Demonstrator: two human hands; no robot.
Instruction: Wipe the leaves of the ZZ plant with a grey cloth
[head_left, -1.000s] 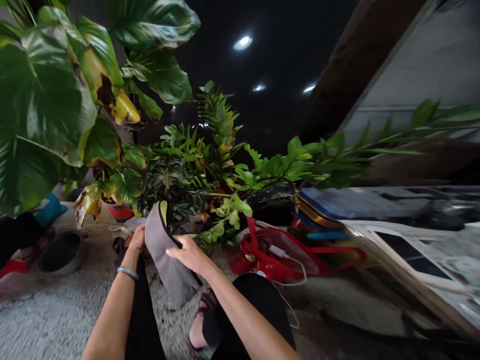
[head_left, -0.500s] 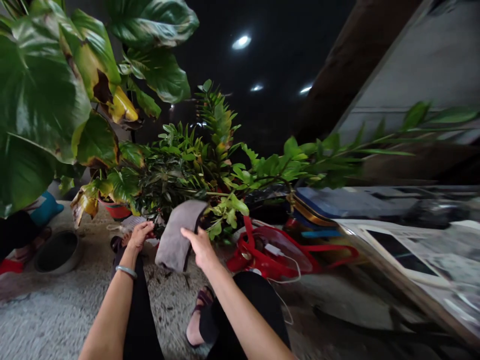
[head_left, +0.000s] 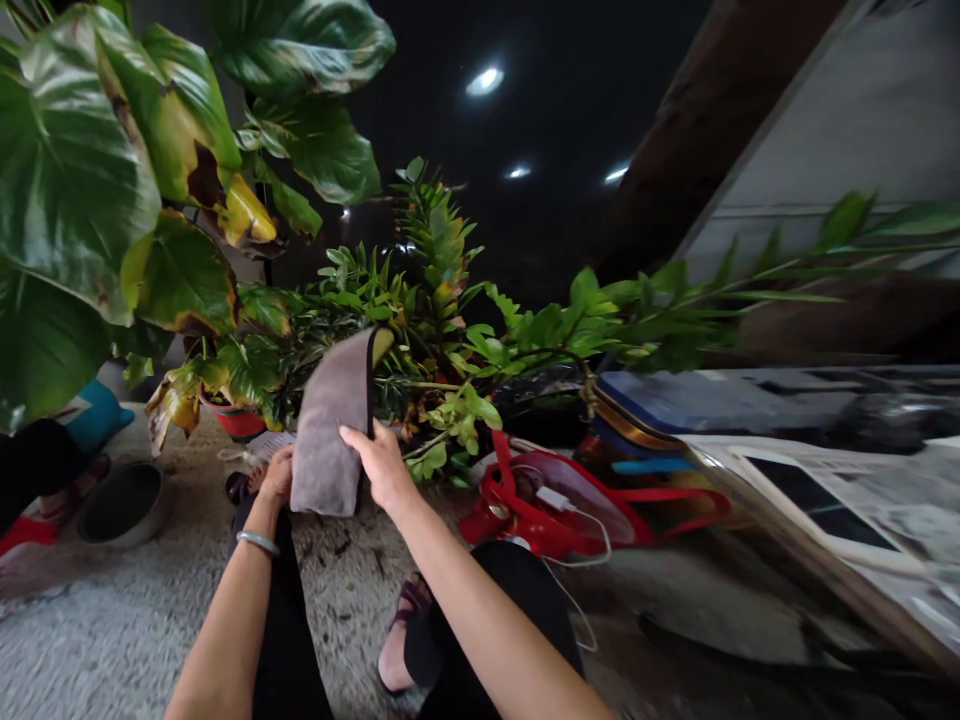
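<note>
A folded grey cloth (head_left: pixel 326 430) with a dark edge hangs in front of the plants. My right hand (head_left: pixel 381 468) grips its right side, thumb lying across the front and the other fingers behind. At the cloth's lower left edge is my left hand (head_left: pixel 277 475), its fingers curled and partly hidden, so I cannot see whether it pinches the cloth. A pale bangle (head_left: pixel 258 543) circles my left wrist. Green leafy plants (head_left: pixel 427 300) stand just beyond the cloth.
A red bag (head_left: pixel 517 500) with a white cable lies to the right. Further right, a table edge (head_left: pixel 810 570) carries a white-framed tablet (head_left: pixel 821 505). A round grey bowl (head_left: pixel 124 505) and a red pot (head_left: pixel 238 420) are at left, near another person's foot (head_left: pixel 64 500).
The cloth has moved left and up, and now stands more upright. My right hand has shifted left and upward with it, and my left hand is now against the cloth's edge.
</note>
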